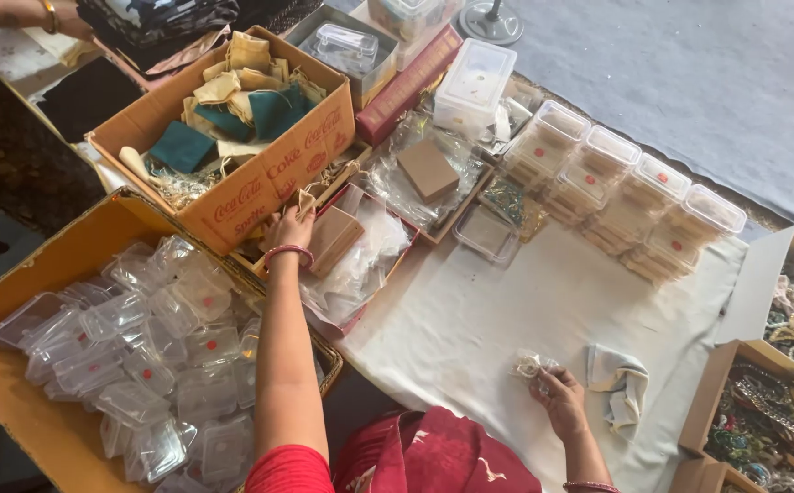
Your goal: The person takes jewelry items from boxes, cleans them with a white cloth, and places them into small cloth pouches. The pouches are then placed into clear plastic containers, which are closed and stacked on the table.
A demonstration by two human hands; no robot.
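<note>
I see my left hand [289, 228] stretched up to the middle left of the frame, fingers curled closed on a small beige pouch [306, 203] at the edge of a shallow red tray [374, 278] filled with clear plastic bags and a brown card box. My right hand [559, 394], low and right of centre, is pinched shut on a small clear packet [529, 365] with something pale inside, resting on the white cloth [470, 319] that covers the surface. A folded grey-white rag [621, 382] lies just beside it.

Judging from how things lie, the packing work looks partly done: stacks of filled clear lidded boxes [634, 205] with red dots stand in rows at the upper right of the cloth, while the large cardboard carton [14, 402] at lower left holds a heap of empty clear boxes. The red-printed carton [260, 178] at upper left holds many beige and green pouches, and open boxes of jewellery [785, 402] sit at the right edge, so plenty appears left. Another person's hand [59, 18] shows at the top left corner.
</note>
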